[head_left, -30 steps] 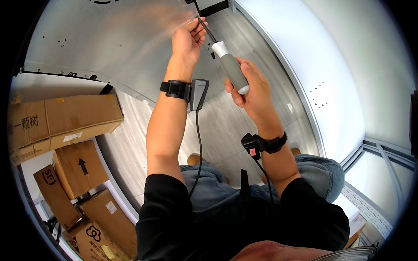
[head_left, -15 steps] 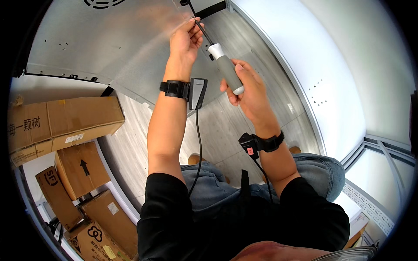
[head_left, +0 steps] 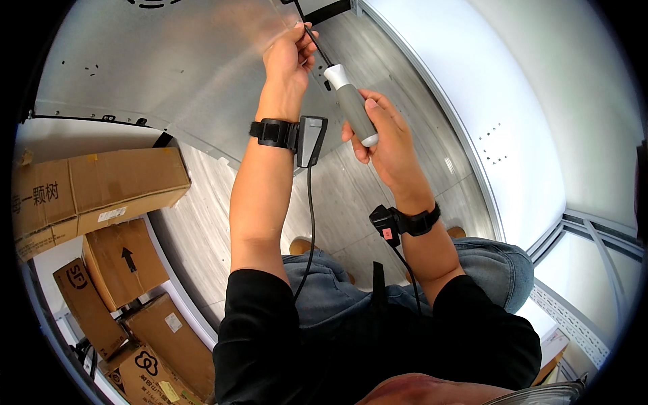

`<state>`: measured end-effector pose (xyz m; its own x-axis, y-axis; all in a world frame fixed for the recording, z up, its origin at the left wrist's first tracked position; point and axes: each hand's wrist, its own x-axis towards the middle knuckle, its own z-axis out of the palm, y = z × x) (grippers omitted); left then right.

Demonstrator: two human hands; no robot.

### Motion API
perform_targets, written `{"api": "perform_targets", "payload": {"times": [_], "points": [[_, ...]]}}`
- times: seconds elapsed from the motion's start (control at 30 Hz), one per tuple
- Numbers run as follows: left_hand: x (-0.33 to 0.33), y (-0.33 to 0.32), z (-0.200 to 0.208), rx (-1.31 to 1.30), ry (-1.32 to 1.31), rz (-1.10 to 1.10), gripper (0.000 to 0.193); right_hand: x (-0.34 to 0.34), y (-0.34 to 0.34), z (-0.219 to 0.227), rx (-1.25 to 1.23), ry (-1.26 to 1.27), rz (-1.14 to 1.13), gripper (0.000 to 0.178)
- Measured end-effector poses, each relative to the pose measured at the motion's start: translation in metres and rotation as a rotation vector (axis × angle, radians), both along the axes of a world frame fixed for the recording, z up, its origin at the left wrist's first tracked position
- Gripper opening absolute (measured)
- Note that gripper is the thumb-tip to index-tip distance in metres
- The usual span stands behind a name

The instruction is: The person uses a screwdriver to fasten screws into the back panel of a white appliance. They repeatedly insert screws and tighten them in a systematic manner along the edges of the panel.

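Observation:
A screwdriver (head_left: 352,106) with a grey and white handle and a dark shaft slants up and left. My right hand (head_left: 389,138) wraps its fingers round the handle's lower end. Beside the shaft's upper end, my left hand (head_left: 287,55) has thumb and fingers pinched together at the edge of a large silver metal panel (head_left: 182,81). What the pinch holds, if anything, is hidden. The screwdriver's tip is also too small to make out there.
Several cardboard boxes (head_left: 125,192) are stacked at the left. A white curved-looking wall panel (head_left: 486,101) stands at the right, with metal framing (head_left: 597,236) beside it. Cables (head_left: 310,223) hang from the black wrist straps (head_left: 277,133). Grey wood-look flooring (head_left: 337,229) lies below.
The metal panel and boxes sit slightly further left in the picture. Both hands keep almost the same pose, and the right still grips the screwdriver.

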<state>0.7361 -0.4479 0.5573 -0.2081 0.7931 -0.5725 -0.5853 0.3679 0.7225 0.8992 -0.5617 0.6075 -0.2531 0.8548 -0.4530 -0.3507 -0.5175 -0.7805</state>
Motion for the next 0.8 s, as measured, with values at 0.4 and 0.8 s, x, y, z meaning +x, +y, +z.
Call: {"api": "perform_targets", "payload": {"times": [0.4,0.8], "points": [[0.015,-0.011,0.002,0.033,-0.037,-0.017,0.019,0.021,-0.009,0.002,-0.022,0.000,-0.019,0.034],[0.095,-0.007,-0.009,0.089,0.098,-0.169,0.022,0.111,0.015,-0.021,-0.125,-0.188,-0.026,0.034]]}}
